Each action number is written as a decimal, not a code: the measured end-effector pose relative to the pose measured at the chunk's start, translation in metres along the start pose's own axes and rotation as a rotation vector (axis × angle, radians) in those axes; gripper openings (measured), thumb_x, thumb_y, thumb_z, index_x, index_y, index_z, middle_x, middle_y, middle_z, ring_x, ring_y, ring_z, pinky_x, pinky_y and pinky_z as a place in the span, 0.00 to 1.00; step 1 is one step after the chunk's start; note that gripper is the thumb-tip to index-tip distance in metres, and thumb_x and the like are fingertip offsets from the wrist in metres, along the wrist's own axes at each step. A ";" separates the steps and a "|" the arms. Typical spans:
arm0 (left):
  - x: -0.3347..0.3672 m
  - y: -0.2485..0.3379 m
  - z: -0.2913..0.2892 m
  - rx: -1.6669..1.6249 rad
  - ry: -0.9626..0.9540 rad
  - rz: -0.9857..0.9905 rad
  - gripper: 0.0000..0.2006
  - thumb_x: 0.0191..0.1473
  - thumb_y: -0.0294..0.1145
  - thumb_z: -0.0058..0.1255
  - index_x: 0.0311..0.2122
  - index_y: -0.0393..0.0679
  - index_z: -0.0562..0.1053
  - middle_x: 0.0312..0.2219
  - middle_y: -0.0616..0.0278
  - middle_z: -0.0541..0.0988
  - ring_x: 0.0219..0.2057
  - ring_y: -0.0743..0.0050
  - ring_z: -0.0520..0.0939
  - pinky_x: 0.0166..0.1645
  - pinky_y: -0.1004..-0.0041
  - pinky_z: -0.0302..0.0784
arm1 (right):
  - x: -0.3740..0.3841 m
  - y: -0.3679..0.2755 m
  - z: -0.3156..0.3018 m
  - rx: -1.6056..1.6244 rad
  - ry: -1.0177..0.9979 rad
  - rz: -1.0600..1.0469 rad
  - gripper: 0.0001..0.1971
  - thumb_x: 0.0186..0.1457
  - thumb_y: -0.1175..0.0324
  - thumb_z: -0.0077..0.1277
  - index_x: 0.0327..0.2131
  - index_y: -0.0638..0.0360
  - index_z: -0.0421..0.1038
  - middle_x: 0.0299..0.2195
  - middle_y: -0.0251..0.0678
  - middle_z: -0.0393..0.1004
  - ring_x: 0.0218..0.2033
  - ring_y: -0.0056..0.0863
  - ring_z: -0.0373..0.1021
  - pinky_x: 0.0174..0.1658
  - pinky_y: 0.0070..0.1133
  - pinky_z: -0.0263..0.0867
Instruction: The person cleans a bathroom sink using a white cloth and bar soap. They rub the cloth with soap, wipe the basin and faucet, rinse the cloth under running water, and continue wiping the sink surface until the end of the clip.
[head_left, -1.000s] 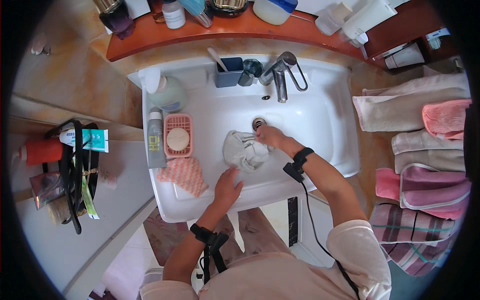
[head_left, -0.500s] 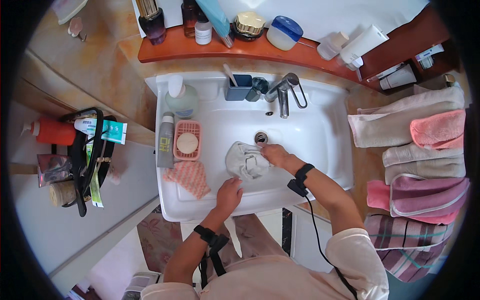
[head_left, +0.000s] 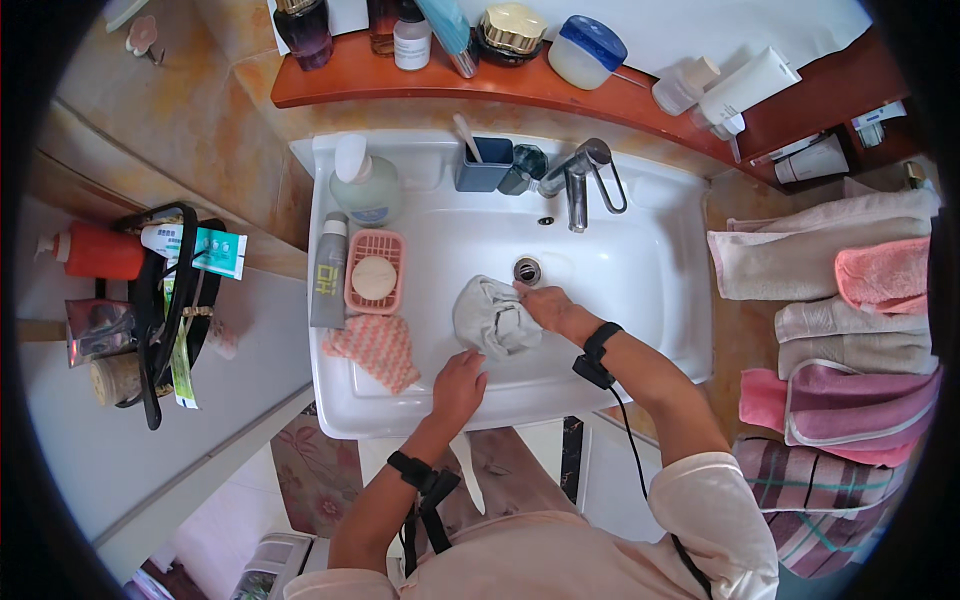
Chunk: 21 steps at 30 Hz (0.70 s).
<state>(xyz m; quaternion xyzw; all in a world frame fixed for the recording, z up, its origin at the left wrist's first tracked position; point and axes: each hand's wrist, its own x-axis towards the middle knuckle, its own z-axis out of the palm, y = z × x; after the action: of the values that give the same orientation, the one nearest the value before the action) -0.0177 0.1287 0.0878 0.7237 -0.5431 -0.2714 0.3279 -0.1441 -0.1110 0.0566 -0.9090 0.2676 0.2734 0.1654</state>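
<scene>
A crumpled white cloth (head_left: 492, 318) lies in the white sink (head_left: 620, 360), just left of the drain. My right hand (head_left: 549, 308) has its fingers closed on the cloth's right edge. Close to the near edge of the cloth is my left hand (head_left: 460, 388), its fingers curled in. Whether a bit of cloth is between those fingers cannot be made out. Bands with small black devices are strapped on both wrists, and a cable runs from the right one. Past the right hand is the open drain (head_left: 527, 271), below a chrome tap (head_left: 578, 190).
On the sink's left ledge sit a pump bottle (head_left: 365, 190), a grey tube (head_left: 328, 272), a pink soap dish (head_left: 390, 295) with soap, and a checked cloth (head_left: 372, 352). A blue cup (head_left: 484, 166) stands behind. Towels (head_left: 830, 250) hang at right; a red shelf (head_left: 420, 84) holds toiletries.
The folds of the white cloth have shifted, and its middle looks rounder. Both hands stay in nearly the same spots. The whole view has moved slightly.
</scene>
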 end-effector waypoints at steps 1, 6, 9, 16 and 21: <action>0.000 0.000 0.000 0.001 0.005 0.002 0.15 0.45 0.28 0.53 0.42 0.41 0.71 0.43 0.54 0.74 0.45 0.54 0.74 0.49 0.63 0.70 | -0.002 0.000 -0.003 0.011 -0.051 0.072 0.20 0.57 0.68 0.36 0.53 0.58 0.60 0.36 0.50 0.74 0.35 0.44 0.73 0.38 0.35 0.69; 0.000 0.002 0.000 -0.004 -0.004 -0.024 0.15 0.45 0.28 0.53 0.41 0.40 0.71 0.44 0.53 0.74 0.46 0.54 0.73 0.49 0.63 0.70 | -0.015 0.001 -0.014 0.003 0.042 -0.107 0.21 0.54 0.72 0.37 0.54 0.59 0.60 0.34 0.50 0.74 0.36 0.44 0.72 0.38 0.34 0.68; 0.002 0.003 0.000 -0.002 0.005 -0.002 0.15 0.44 0.28 0.53 0.41 0.40 0.71 0.43 0.52 0.74 0.45 0.54 0.73 0.49 0.63 0.70 | -0.015 0.004 -0.010 0.056 0.137 -0.158 0.20 0.51 0.73 0.40 0.50 0.64 0.62 0.33 0.49 0.74 0.36 0.43 0.72 0.38 0.32 0.68; 0.003 0.003 -0.001 0.018 -0.029 -0.015 0.16 0.46 0.29 0.53 0.43 0.40 0.70 0.43 0.52 0.75 0.44 0.52 0.74 0.48 0.62 0.71 | 0.002 0.015 0.008 0.010 0.238 -0.257 0.10 0.45 0.77 0.43 0.33 0.68 0.71 0.45 0.43 0.68 0.36 0.43 0.72 0.40 0.31 0.68; 0.004 0.005 -0.002 0.027 -0.015 -0.022 0.16 0.45 0.29 0.53 0.43 0.40 0.71 0.42 0.52 0.75 0.44 0.53 0.74 0.48 0.62 0.71 | 0.005 0.013 0.002 -0.033 0.071 -0.166 0.10 0.44 0.77 0.44 0.33 0.67 0.71 0.45 0.43 0.68 0.35 0.41 0.72 0.38 0.32 0.69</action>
<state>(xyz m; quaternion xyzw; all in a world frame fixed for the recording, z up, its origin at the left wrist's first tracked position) -0.0184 0.1245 0.0922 0.7320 -0.5411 -0.2733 0.3110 -0.1488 -0.1227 0.0500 -0.9397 0.1926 0.2309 0.1630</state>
